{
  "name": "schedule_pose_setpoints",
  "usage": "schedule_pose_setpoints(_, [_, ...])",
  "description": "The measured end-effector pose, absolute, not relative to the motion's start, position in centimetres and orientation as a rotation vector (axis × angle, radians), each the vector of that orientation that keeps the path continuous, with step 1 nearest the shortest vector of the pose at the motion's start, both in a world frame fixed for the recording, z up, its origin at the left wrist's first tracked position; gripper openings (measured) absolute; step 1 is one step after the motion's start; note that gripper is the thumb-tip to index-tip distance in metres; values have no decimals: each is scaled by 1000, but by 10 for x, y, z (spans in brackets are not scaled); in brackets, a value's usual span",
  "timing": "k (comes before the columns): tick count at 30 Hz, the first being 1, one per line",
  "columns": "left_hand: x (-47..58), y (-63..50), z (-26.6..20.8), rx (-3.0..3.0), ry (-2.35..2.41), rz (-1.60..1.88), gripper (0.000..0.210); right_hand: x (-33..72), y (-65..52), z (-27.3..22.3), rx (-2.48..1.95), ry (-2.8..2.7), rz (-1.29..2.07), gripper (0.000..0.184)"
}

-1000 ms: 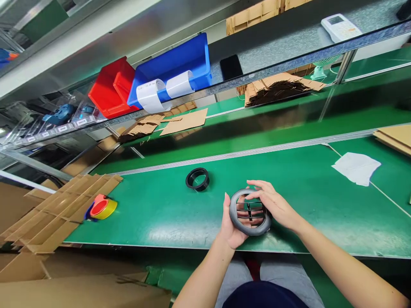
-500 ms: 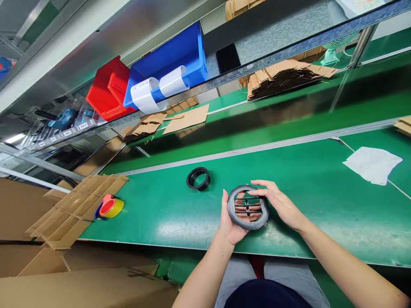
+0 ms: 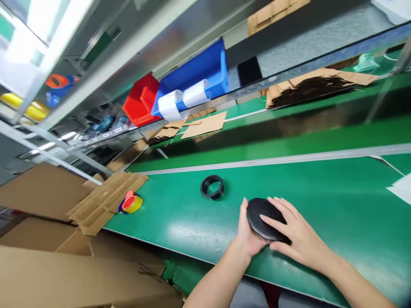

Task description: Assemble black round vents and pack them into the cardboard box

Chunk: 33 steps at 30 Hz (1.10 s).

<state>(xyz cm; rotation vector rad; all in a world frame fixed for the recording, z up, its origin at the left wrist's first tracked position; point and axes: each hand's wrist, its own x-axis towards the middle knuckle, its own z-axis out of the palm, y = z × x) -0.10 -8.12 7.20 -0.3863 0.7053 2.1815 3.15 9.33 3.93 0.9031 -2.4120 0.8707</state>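
Over the green bench [image 3: 180, 214] I hold a round black air vent [image 3: 257, 216], whose upper face now looks like a solid dark disc with no gaps showing. My left hand [image 3: 247, 239] is wrapped round its left and lower rim, the thumb up along the side. Across the right part of the face lie the fingers of my right hand [image 3: 298, 233], its thumb at the lower edge. Some fingertips underneath are hidden. A black ring [image 3: 219, 193] rests on the bench, up and left of my hands, apart from them.
Rolls of coloured tape [image 3: 133, 205] stand beside cardboard dividers [image 3: 96, 205] at the bench's left end. A large cardboard box [image 3: 80, 273] is below left. Overhead, a shelf carries a red bin [image 3: 141, 100], a blue bin [image 3: 195, 68] and a black phone-like slab [image 3: 249, 71].
The vent's open slats, seen through before, no longer show; its face appears solid. My right hand has come over the face from the rim. The camera view has shifted.
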Motion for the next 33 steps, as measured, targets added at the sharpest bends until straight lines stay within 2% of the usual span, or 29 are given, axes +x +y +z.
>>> schedule_pose_setpoints(4, [6,-77,64,-386,956,2106,84,34,84,32,806,-2598,969,92])
schedule_pose_setpoints(8, [4,-103,73,-433,1057,2170,89,9,59,47,842,-2694,1000,86])
schedule_pose_setpoints(11, [1,-145,85,-695,1268,2422,62,-34,15,73,752,-2702,883,83])
schedule_pose_setpoints(14, [4,-191,92,-972,1389,2530,39,-82,-46,98,776,-2737,720,88])
schedule_pose_setpoints(19, [30,-251,95,-1055,1358,2502,23,-134,-125,116,822,-2908,411,95])
schedule_pose_setpoints(24, [63,-298,92,-1043,1351,2499,17,-149,-141,88,789,-3019,185,99])
schedule_pose_setpoints(29, [82,-320,83,-1016,1288,2511,22,-153,-139,95,856,-3059,100,90])
schedule_pose_setpoints(33, [89,-322,81,-995,1263,2510,24,-160,-147,124,820,-2717,297,74])
